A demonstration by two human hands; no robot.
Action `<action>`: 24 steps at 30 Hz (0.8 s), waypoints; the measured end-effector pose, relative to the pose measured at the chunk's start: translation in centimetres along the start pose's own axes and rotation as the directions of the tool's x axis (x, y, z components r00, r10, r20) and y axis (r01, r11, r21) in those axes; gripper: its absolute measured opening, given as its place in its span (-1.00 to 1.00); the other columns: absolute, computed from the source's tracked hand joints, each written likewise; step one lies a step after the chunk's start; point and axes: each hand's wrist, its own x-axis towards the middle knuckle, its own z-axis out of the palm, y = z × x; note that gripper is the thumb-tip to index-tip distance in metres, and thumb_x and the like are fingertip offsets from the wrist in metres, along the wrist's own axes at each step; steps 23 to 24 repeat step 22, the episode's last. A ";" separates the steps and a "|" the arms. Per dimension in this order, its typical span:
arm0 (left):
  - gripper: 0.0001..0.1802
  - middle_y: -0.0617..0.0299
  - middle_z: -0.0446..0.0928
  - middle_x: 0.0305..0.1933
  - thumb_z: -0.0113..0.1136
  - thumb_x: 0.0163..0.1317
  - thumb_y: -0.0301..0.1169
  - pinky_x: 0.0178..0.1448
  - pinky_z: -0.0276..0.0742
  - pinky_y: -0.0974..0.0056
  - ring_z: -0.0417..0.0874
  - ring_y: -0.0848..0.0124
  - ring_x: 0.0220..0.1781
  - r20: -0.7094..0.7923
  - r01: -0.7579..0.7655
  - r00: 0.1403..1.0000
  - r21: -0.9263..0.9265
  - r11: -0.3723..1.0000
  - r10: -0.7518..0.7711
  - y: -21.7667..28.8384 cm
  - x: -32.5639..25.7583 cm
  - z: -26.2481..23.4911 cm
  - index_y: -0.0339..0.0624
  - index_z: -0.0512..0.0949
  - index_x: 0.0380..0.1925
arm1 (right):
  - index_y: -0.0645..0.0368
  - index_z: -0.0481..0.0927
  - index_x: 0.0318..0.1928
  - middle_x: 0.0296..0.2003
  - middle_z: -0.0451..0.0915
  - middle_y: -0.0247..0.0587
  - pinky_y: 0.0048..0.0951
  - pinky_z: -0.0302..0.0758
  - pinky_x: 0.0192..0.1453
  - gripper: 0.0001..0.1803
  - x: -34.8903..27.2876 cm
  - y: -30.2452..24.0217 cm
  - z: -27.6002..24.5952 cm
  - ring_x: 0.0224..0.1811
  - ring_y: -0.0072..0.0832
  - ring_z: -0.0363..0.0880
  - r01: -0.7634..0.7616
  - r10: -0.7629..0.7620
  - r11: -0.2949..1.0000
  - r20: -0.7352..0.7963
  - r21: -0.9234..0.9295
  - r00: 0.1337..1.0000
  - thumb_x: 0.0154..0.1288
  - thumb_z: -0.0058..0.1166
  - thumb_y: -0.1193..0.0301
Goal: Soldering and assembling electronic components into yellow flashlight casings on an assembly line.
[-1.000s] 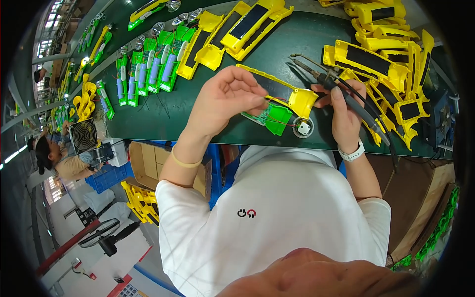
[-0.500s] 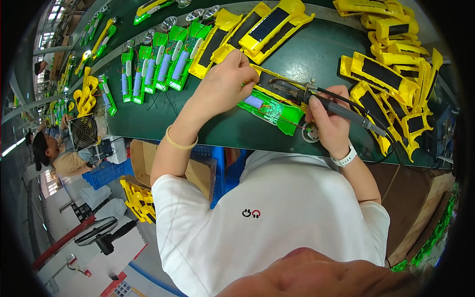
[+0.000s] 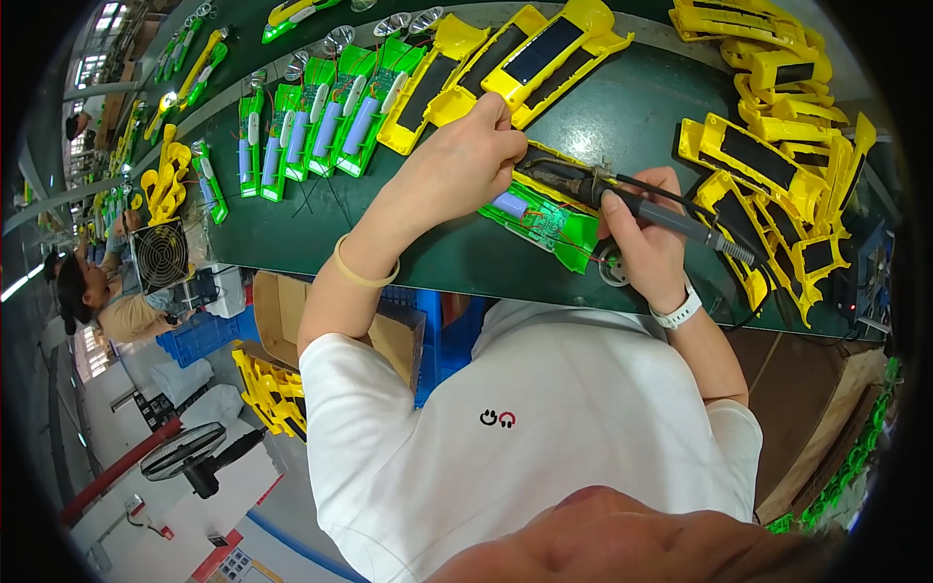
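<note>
Green bench: left hand pinching sth. hidden, right hand grip round soldering iron, tip obscured.

Yellow shells heaped right (green trays far left).

An open brown cardboard box stands under the green bench's near edge, beside blue plastic crates. A white floor placard with red corner lies bottom left.
</note>
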 end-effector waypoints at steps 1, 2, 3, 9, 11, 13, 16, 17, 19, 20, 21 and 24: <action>-0.89 0.12 0.32 -0.30 0.17 -0.07 -0.55 -0.22 0.45 0.22 0.48 0.19 -0.31 -0.003 -0.006 1.000 0.012 1.000 0.006 0.0 0.1 0.0 -0.20 0.48 -0.47 | 0.22 0.27 -0.24 -0.50 0.40 -0.38 -0.70 0.30 -0.52 -0.73 0.1 -0.3 0.3 -0.56 -0.74 0.36 0.000 0.000 1.000 -0.024 0.025 1.000 0.19 0.13 0.49; -0.89 0.12 0.32 -0.30 0.17 -0.06 -0.55 -0.22 0.45 0.22 0.48 0.19 -0.30 -0.005 -0.013 1.000 0.024 1.000 0.013 0.0 0.1 -0.1 -0.20 0.48 -0.47 | 0.21 0.27 -0.22 -0.50 0.41 -0.36 -0.68 0.33 -0.52 -0.73 0.1 -0.5 0.4 -0.56 -0.71 0.39 0.002 0.001 0.999 -0.049 0.049 0.999 0.20 0.13 0.49; -0.89 0.12 0.32 -0.30 0.17 -0.06 -0.55 -0.22 0.45 0.22 0.48 0.19 -0.30 -0.006 -0.016 1.000 0.024 1.000 0.016 0.2 0.1 -0.1 -0.20 0.48 -0.47 | 0.20 0.27 -0.21 -0.48 0.42 -0.31 -0.64 0.37 -0.52 -0.74 0.0 -0.5 0.1 -0.57 -0.66 0.43 -0.035 0.038 0.994 -0.026 0.108 0.999 0.21 0.11 0.50; -0.96 0.06 0.35 -0.27 0.10 -0.01 -0.55 -0.17 0.50 0.19 0.53 0.15 -0.30 -0.009 -0.012 1.000 0.052 0.999 0.013 0.4 -0.1 -0.1 -0.27 0.53 -0.53 | 0.15 0.19 -0.03 -0.38 0.54 -0.07 -0.63 0.36 -0.59 -0.70 3.3 -4.6 -3.1 -0.50 -0.56 0.52 0.220 -0.182 0.971 -0.309 0.092 0.934 0.40 -0.16 0.24; -0.96 0.06 0.36 -0.27 0.11 -0.02 -0.55 -0.15 0.50 0.19 0.54 0.15 -0.29 -0.005 0.001 1.000 0.055 0.998 -0.001 0.6 -0.1 -0.3 -0.26 0.54 -0.53 | 0.16 0.26 0.02 -0.16 0.53 -0.13 -0.47 0.58 -0.30 -0.61 7.1 -4.9 -4.5 -0.21 -0.45 0.59 0.232 -0.230 0.973 -0.143 -0.003 0.963 0.39 -0.14 0.15; -0.96 0.06 0.36 -0.27 0.11 -0.02 -0.55 -0.15 0.49 0.19 0.54 0.16 -0.28 -0.007 -0.009 1.000 0.056 0.998 0.010 0.6 0.0 -0.3 -0.26 0.54 -0.53 | 0.14 0.26 0.21 0.08 0.45 -0.12 -0.40 0.41 0.13 -0.37 10.8 -4.7 -3.5 -0.04 -0.31 0.57 0.173 -0.215 0.963 -0.199 -0.208 0.956 0.39 -0.38 -0.09; -0.96 0.05 0.36 -0.27 0.12 -0.02 -0.55 -0.14 0.49 0.19 0.54 0.16 -0.28 -0.010 -0.014 1.000 0.055 0.998 0.015 0.6 0.0 -0.2 -0.26 0.55 -0.53 | 0.23 0.27 0.08 0.01 0.44 0.04 -0.43 0.58 -0.17 -0.37 13.5 -4.3 -2.6 -0.07 -0.36 0.53 0.062 -0.058 0.997 -0.092 0.044 0.994 0.33 -0.20 -0.09; -0.95 0.08 0.34 -0.27 0.15 -0.04 -0.54 -0.16 0.48 0.20 0.51 0.17 -0.27 0.001 -0.014 1.000 0.052 0.999 0.014 0.5 0.0 -0.2 -0.24 0.53 -0.50 | 0.23 0.27 0.08 0.01 0.44 0.04 -0.43 0.58 -0.17 -0.37 13.3 -4.6 -2.8 -0.07 -0.36 0.53 0.065 -0.061 0.997 -0.093 0.044 0.994 0.33 -0.20 -0.09; -0.90 0.10 0.33 -0.28 0.18 -0.06 -0.53 -0.19 0.47 0.22 0.49 0.18 -0.26 0.008 -0.009 1.000 0.050 0.999 0.008 0.5 0.0 -0.2 -0.21 0.52 -0.47 | 0.23 0.31 -0.12 -0.28 0.49 -0.08 -0.47 0.57 -0.31 -0.46 12.5 -6.1 -2.7 -0.37 -0.41 0.58 0.004 -0.027 0.984 -0.129 -0.176 0.991 0.34 -0.21 -0.06; -0.90 0.10 0.33 -0.28 0.18 -0.06 -0.53 -0.18 0.47 0.21 0.49 0.18 -0.25 0.022 0.001 1.000 0.064 0.998 -0.002 0.6 -0.1 -0.3 -0.21 0.52 -0.47 | 0.20 0.30 -0.23 -0.48 0.42 -0.21 -0.50 0.55 -0.40 -0.51 11.4 -6.7 -2.2 -0.54 -0.45 0.53 0.015 -0.027 0.998 -0.227 -0.053 0.973 0.35 -0.21 -0.05; -0.90 0.10 0.33 -0.28 0.18 -0.06 -0.53 -0.18 0.47 0.21 0.49 0.18 -0.25 0.036 0.010 0.999 0.077 0.997 -0.013 0.6 0.0 -0.3 -0.21 0.52 -0.47 | 0.19 0.31 -0.19 -0.52 0.41 -0.21 -0.50 0.56 -0.41 -0.52 11.4 -5.3 -4.2 -0.51 -0.45 0.55 -0.055 0.057 0.998 -0.132 0.016 0.990 0.35 -0.20 -0.03; -0.91 0.09 0.33 -0.28 0.16 -0.04 -0.53 -0.17 0.46 0.22 0.49 0.18 -0.25 0.045 0.034 0.998 0.064 0.997 -0.037 0.7 -0.1 -0.4 -0.21 0.53 -0.46 | 0.17 0.28 -0.11 -0.41 0.43 -0.16 -0.51 0.57 -0.41 -0.52 9.4 -7.1 -3.7 -0.55 -0.46 0.55 0.022 -0.044 0.989 -0.146 -0.149 0.988 0.36 -0.23 -0.04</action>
